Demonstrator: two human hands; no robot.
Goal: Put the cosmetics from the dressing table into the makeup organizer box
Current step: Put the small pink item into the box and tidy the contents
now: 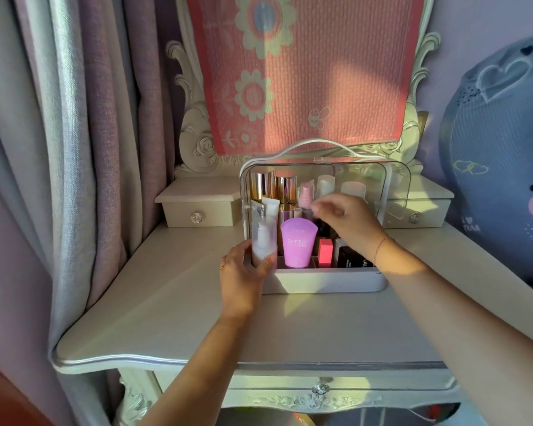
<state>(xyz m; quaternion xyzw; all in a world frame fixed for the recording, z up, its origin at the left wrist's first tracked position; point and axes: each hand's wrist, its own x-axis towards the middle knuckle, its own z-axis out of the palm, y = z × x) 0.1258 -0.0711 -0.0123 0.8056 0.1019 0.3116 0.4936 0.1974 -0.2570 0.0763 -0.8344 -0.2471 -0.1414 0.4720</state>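
the makeup organizer box sat mid-surface, its clear lid tipped up toward 12 o'clock. at the box's 8 o'clock corner the left grip was wrapped round an upright white pump bottle; whether its base sat in the compartment could not be told. the right grip hung over the box's middle, fingers curled, tips drawn together just beside a pink spray bottle; whether they pinched anything was unclear. a purple spf50 tube stood at 6 o'clock, a red lipstick at its 3 o'clock, and gold-capped bottles at 11 o'clock.
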